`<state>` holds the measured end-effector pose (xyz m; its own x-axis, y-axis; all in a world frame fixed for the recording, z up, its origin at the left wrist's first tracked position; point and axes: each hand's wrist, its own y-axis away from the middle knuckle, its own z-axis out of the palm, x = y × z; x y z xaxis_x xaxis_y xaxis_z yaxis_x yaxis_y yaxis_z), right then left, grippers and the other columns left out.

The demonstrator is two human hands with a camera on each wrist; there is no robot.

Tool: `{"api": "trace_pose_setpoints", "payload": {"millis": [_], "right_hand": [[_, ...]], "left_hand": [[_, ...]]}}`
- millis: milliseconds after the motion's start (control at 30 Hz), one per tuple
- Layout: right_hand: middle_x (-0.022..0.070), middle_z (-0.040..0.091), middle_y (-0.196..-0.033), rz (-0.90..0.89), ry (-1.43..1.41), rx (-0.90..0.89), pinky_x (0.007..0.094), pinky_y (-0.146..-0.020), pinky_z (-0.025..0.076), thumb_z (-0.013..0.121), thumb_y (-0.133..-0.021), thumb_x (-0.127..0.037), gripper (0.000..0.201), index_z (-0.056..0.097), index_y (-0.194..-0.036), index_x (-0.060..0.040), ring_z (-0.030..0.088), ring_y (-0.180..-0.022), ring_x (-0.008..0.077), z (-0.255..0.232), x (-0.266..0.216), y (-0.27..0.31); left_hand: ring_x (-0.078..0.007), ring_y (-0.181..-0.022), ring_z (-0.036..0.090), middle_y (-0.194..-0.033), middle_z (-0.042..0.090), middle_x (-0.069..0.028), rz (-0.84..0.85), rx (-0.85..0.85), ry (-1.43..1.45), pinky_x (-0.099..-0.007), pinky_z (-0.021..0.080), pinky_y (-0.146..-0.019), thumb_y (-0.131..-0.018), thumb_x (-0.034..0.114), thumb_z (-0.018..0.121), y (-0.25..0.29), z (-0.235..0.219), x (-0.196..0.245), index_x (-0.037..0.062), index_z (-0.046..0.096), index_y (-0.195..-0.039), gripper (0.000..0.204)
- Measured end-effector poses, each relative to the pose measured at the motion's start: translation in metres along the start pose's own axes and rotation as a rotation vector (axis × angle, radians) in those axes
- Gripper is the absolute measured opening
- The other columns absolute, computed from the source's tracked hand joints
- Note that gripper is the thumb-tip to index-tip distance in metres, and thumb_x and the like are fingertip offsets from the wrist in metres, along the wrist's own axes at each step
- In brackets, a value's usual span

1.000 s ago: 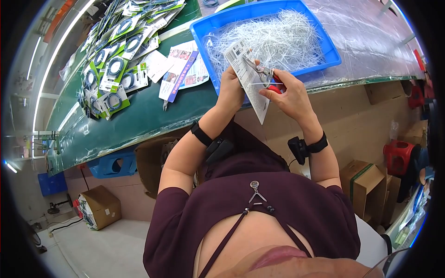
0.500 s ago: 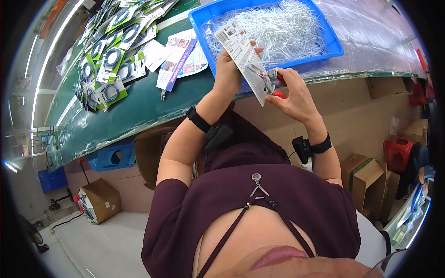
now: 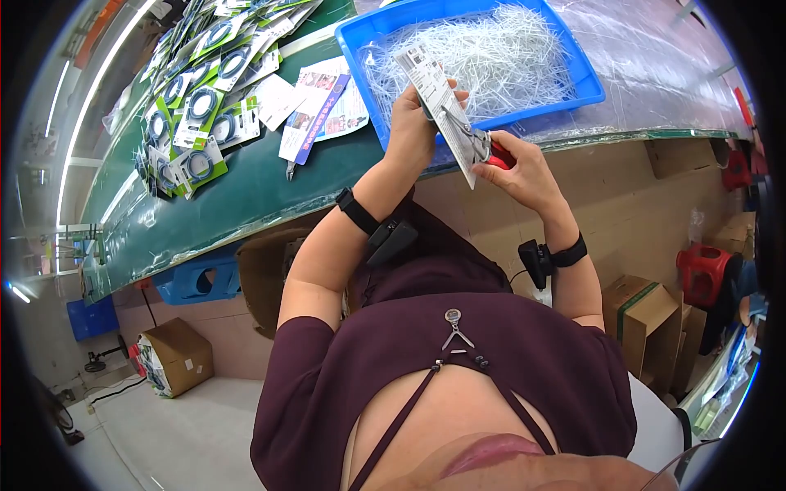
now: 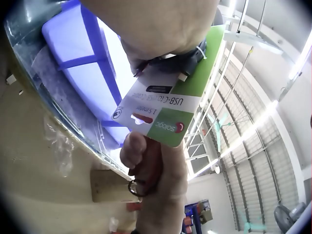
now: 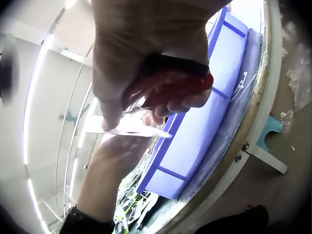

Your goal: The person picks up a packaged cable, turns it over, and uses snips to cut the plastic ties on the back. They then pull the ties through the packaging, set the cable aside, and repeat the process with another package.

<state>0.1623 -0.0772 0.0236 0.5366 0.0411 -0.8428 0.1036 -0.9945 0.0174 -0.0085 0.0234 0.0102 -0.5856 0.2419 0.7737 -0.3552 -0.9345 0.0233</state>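
In the head view the left hand [image 3: 412, 131] grips a printed card [image 3: 434, 90] by its upper part, the card tilted above the front edge of a blue bin. The right hand [image 3: 524, 176] holds red-handled pliers [image 3: 501, 157] against the card's lower end. The left wrist view shows the card's green and white front [image 4: 168, 107], with a dark cable coil [image 4: 187, 63] on it under the left hand. Red handles [image 5: 170, 87] lie within the right hand's curled fingers in the right wrist view; the tool's tip is hidden there.
The blue bin [image 3: 595, 88] holds many thin white strips [image 3: 491, 57]. Carded cables [image 3: 201, 106] lie piled on the green table [image 3: 246, 192] at the left. Leaflets [image 3: 327, 106] and another tool [image 3: 290, 169] lie between pile and bin. Cardboard boxes [image 3: 643, 319] stand below.
A white strip that stuck out by the pliers a second ago no longer shows. The pliers have moved to the card's lower end, and the card has shifted up, then slightly right.
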Motion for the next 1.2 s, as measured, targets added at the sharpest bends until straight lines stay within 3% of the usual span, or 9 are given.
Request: {"api": "trace_pose_setpoints", "payload": {"millis": [133,300,400,533,700,933,1067,1200], "right_hand": [[0.0051,0.058,-0.090,-0.061,-0.309,0.226,0.0280,-0.073,0.047,0.079,-0.078,-0.031,0.057,0.055,-0.121,-0.0005,0.053,-0.078,0.0122,-0.005,0.024,0.002],[0.0027,0.056,-0.087,0.053,-0.174,0.381,0.0278,-0.071,0.046,0.078,-0.078,-0.031,0.057,0.056,-0.122,-0.0011,0.051,-0.075,0.0123,-0.030,0.010,0.015],[0.0037,0.057,-0.086,-0.119,0.332,0.513,0.0299,-0.069,0.047,0.079,-0.076,-0.033,0.059,0.058,-0.121,-0.0022,0.054,-0.073,0.0155,-0.024,-0.006,0.014],[0.0057,0.058,-0.086,-0.158,0.586,0.596,0.0322,-0.069,0.049,0.081,-0.072,-0.036,0.062,0.059,-0.120,-0.0039,0.057,-0.075,0.0200,-0.017,-0.019,0.008],[0.0069,0.060,-0.088,-0.214,0.571,0.602,0.0340,-0.069,0.050,0.082,-0.070,-0.037,0.063,0.060,-0.119,-0.0046,0.059,-0.077,0.0209,-0.014,-0.026,0.000],[0.0068,0.060,-0.088,-0.145,0.492,0.546,0.0336,-0.069,0.050,0.082,-0.070,-0.036,0.062,0.060,-0.118,-0.0046,0.060,-0.078,0.0202,-0.019,-0.037,0.003],[0.0068,0.060,-0.088,-0.171,0.512,0.574,0.0330,-0.068,0.050,0.082,-0.070,-0.034,0.060,0.060,-0.118,-0.0046,0.060,-0.076,0.0201,-0.026,-0.047,0.015],[0.0067,0.060,-0.087,-0.221,0.495,0.630,0.0326,-0.067,0.050,0.082,-0.070,-0.031,0.059,0.061,-0.117,-0.0043,0.059,-0.073,0.0201,-0.033,-0.055,0.028]], "left_hand": [[-0.0209,-0.098,0.064,-0.109,0.063,-0.0116,-0.124,0.000,-0.069,-0.0341,0.055,-0.084,-0.094,0.001,0.054,-0.007,-0.012,0.013,0.0007,0.051,-0.125,0.031],[-0.0172,-0.098,0.062,-0.109,0.062,-0.0120,-0.044,0.045,0.054,-0.0317,0.054,-0.082,-0.094,0.002,0.055,0.004,-0.014,0.017,0.0017,0.046,-0.124,0.032],[-0.0169,-0.099,0.062,-0.110,0.062,-0.0126,0.089,0.023,-0.023,-0.0310,0.053,-0.082,-0.095,0.003,0.055,0.010,-0.011,0.013,0.0017,0.041,-0.125,0.034],[-0.0169,-0.100,0.062,-0.113,0.060,-0.0129,0.247,-0.079,-0.151,-0.0298,0.051,-0.085,-0.095,0.003,0.055,0.018,-0.004,0.008,0.0018,0.034,-0.131,0.042],[-0.0168,-0.102,0.061,-0.117,0.059,-0.0142,0.323,-0.095,-0.222,-0.0289,0.049,-0.088,-0.095,0.002,0.055,0.028,0.003,0.008,0.0020,0.034,-0.134,0.044],[-0.0164,-0.104,0.060,-0.118,0.059,-0.0143,0.410,-0.112,-0.356,-0.0277,0.048,-0.087,-0.094,0.000,0.055,0.038,0.010,0.010,0.0017,0.034,-0.135,0.046],[-0.0149,-0.105,0.059,-0.116,0.060,-0.0132,0.473,-0.102,-0.405,-0.0274,0.049,-0.086,-0.093,0.000,0.058,0.044,0.016,0.014,0.0013,0.042,-0.131,0.042],[-0.0208,-0.105,0.062,-0.114,0.063,-0.0152,0.536,0.008,-0.731,-0.0312,0.051,-0.085,-0.089,-0.003,0.062,0.045,0.017,0.017,0.0018,0.051,-0.126,0.039]]}}
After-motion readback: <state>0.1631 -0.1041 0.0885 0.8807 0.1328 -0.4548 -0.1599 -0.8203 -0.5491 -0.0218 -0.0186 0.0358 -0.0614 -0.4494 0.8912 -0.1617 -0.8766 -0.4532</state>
